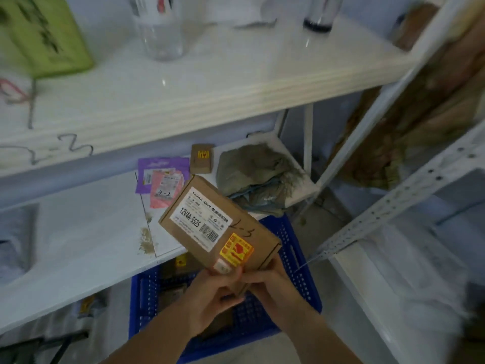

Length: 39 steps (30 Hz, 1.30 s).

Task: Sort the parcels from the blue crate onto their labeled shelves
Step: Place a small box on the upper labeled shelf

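Head view — both hands, left (pixel 210 295) and right (pixel 270 282), grip the cardboard parcel (pixel 220 224) (marked 2-3) above the blue crate (pixel 288 248).

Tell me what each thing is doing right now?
Cardboard box: held tilted, label up, closed
Left hand: grips the box's near end
Right hand: grips the box's near end
Blue crate: open, parcels inside
Pink mailer: lying flat on the lower shelf
Clear jar: standing upright

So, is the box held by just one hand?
No, the left hand and the right hand both grip the near end of the box, above the crate.
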{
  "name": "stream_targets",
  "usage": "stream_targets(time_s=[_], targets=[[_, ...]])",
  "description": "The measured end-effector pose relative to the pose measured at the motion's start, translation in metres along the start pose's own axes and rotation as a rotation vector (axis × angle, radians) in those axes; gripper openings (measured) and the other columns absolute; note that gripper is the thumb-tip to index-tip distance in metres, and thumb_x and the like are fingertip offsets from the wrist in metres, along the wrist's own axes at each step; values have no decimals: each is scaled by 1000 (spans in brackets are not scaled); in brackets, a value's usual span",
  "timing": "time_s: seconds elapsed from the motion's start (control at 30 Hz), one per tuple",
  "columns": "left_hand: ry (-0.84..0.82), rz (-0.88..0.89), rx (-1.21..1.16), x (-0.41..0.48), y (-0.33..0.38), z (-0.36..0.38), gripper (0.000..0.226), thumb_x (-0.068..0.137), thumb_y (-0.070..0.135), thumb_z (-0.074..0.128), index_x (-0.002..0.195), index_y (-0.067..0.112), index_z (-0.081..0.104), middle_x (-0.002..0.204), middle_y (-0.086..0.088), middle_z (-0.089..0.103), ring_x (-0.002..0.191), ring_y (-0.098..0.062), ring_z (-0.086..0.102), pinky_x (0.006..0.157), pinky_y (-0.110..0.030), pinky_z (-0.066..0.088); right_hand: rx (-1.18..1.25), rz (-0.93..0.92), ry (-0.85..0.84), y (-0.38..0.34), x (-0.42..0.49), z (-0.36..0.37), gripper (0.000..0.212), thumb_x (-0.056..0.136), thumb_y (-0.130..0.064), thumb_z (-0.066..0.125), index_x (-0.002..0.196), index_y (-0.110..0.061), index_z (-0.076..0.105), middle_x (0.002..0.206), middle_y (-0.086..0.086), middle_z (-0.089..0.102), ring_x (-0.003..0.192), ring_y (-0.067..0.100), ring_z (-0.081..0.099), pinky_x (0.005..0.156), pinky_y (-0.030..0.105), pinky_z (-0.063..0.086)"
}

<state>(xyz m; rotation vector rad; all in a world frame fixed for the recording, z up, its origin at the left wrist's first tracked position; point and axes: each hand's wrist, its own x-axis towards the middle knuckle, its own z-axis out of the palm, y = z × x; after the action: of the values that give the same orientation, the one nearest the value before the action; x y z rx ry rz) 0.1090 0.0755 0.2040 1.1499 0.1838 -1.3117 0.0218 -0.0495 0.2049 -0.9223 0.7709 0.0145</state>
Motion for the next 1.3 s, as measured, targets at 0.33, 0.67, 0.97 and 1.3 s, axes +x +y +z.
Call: stream_targets(time_s=[0.33, 0.67, 0.97, 1.3], targets=[[-115, 264, 72, -139, 69, 40, 55, 64, 8, 75, 113, 31, 61, 108, -1, 73, 99, -22, 69, 72, -36, 59, -69, -168, 141, -91, -143, 36, 56, 58, -11, 84, 106, -11, 56, 102, 10, 73, 95, 27, 70, 82, 38, 56], [-248, 556, 44, -268, 172, 114, 59, 67, 22, 76, 121, 28, 53, 107, -13, 72, 91, -34, 71, 67, -43, 57, -341, -535, 289, -233, -325, 104, 32, 75, -20, 77, 105, -25, 67, 95, 0, 76, 89, 18, 71, 63, 25, 56], [-481, 943, 14, -415, 269, 223, 26, 90, 12, 54, 115, 9, 63, 103, -9, 74, 88, -21, 72, 65, -29, 59, -341, -1027, 390, -328, -484, 162, 27, 88, -46, 58, 110, -32, 60, 92, -6, 75, 81, 11, 73, 61, 22, 54], [-394, 1320, 318, -524, 297, 309, 26, 91, 4, 55, 115, 13, 61, 102, -1, 68, 101, -25, 64, 70, -21, 58, -554, -1447, 684, -356, -596, 204, 35, 92, -13, 58, 125, -25, 55, 99, -14, 65, 90, 10, 63, 70, 14, 53]])
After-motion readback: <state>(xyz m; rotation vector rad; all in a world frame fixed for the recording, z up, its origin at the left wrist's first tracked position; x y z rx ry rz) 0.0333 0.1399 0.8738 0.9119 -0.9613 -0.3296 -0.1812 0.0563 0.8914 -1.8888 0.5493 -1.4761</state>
